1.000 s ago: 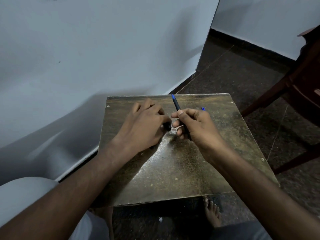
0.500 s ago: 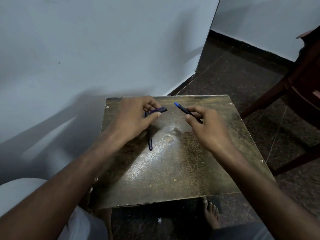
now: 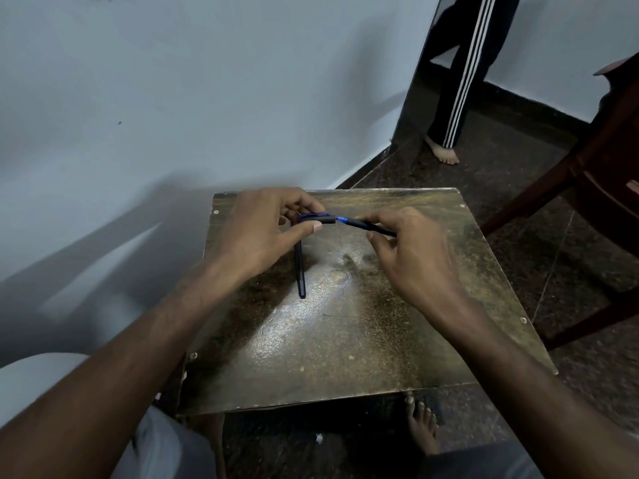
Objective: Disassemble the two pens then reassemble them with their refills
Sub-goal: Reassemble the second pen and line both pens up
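Observation:
My left hand pinches a dark pen cap with a blue clip between thumb and fingers. My right hand grips a dark pen whose blue tip points left and sits right at the cap's open mouth. A second dark pen lies on the small worn tabletop, running toward me from under my left hand, its far end hidden by that hand.
The tabletop stands close to a pale wall on the left. A dark wooden chair is at the right. Another person's leg in striped trousers stands at the back. My bare foot shows beneath the table's near edge.
My hands have come together, bringing the pen's blue tip up to the cap's mouth. A person's legs have come into view at the back. The pen on the table has not moved.

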The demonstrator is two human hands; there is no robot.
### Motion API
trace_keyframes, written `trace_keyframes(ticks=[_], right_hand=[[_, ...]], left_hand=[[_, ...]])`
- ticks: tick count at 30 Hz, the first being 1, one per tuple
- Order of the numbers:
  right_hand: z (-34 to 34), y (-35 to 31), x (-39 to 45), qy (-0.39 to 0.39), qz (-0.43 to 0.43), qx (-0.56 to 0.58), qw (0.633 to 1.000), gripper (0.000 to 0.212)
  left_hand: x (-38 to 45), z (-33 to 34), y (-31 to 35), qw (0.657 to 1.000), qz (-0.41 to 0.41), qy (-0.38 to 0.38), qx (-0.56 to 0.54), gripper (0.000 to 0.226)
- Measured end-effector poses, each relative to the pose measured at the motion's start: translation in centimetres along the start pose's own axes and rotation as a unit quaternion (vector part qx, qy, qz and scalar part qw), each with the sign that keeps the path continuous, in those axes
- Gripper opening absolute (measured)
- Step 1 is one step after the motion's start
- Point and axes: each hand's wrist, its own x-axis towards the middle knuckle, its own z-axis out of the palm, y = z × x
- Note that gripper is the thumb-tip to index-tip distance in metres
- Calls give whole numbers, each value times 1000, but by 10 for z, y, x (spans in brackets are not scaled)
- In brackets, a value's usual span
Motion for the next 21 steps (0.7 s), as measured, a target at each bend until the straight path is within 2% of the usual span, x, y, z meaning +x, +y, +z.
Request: trace_keyframes(ticks=[7, 10, 13, 21], right_hand=[[1, 2, 1, -38, -76, 3, 996, 25], [2, 1, 2, -25, -98, 47, 994, 9], [2, 2, 1, -10, -107, 79, 991, 10], [5, 8, -3, -25, -98, 104, 989, 11]], left_hand=[[-1, 0, 1, 999, 14, -44, -11, 21], [-2, 2, 2, 994, -33, -29, -103, 17], [-2, 4, 1, 978, -71, -22, -194, 20], [-4, 1, 8, 991, -29, -35, -126, 20]])
